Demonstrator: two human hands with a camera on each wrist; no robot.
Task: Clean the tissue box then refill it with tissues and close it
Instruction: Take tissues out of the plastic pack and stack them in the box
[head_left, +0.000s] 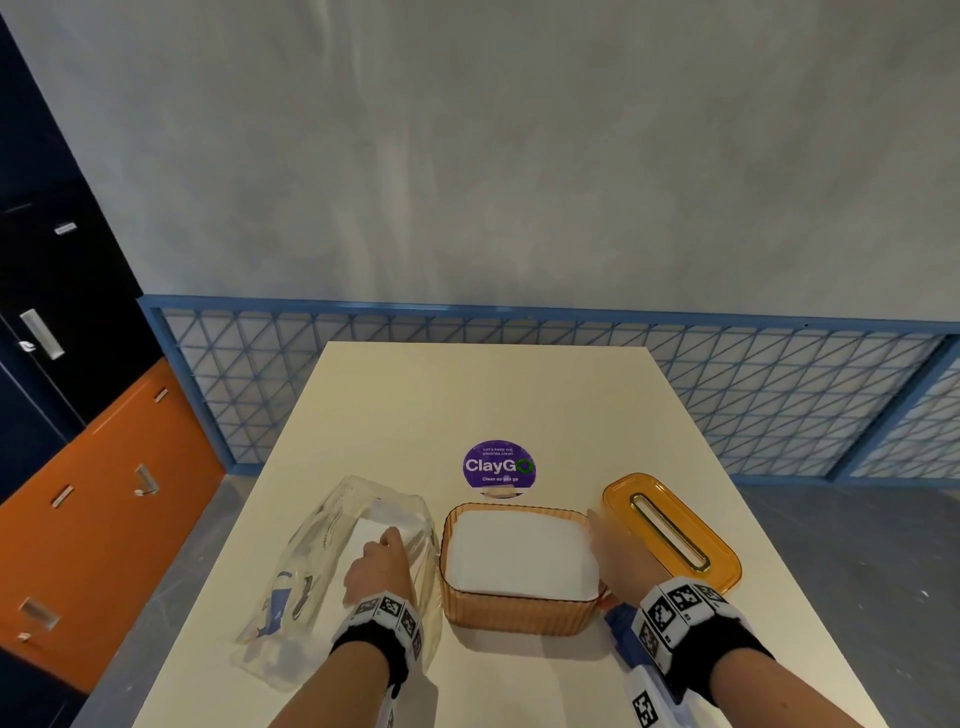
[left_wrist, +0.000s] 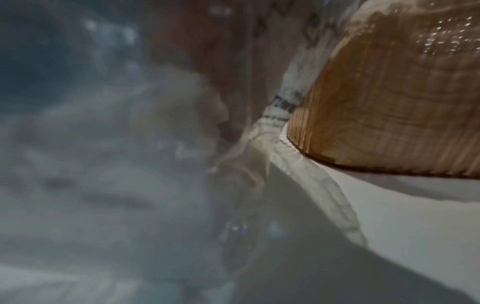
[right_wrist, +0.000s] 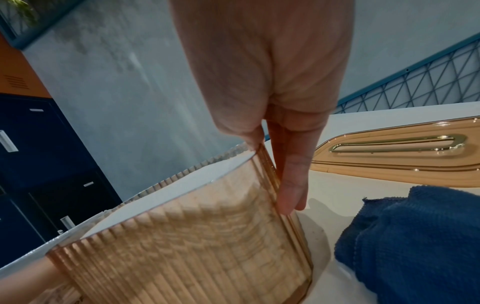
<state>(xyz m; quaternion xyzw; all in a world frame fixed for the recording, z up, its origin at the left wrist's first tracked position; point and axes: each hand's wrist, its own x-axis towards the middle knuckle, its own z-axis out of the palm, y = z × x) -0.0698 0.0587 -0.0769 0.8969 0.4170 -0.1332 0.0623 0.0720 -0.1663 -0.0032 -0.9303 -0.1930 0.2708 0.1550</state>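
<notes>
The orange ribbed tissue box (head_left: 519, 616) stands open at the table's near middle, with a white stack of tissues (head_left: 519, 553) filling it to near the rim. Its orange lid (head_left: 670, 530) with a gold slot lies flat to the right. My right hand (head_left: 615, 564) holds the box's right wall (right_wrist: 207, 236), thumb at the rim and fingers (right_wrist: 293, 185) flat down the outside. My left hand (head_left: 376, 564) is curled on the clear plastic tissue wrapper (head_left: 332, 561) lying left of the box. The left wrist view is blurred by the wrapper film (left_wrist: 283, 107) beside the box (left_wrist: 389, 102).
A blue cloth (head_left: 621, 631) lies bunched under my right wrist, also in the right wrist view as a blue cloth (right_wrist: 415, 236). A purple round sticker (head_left: 498, 465) sits on the cream table (head_left: 467, 395) behind the box. Lockers stand at the left.
</notes>
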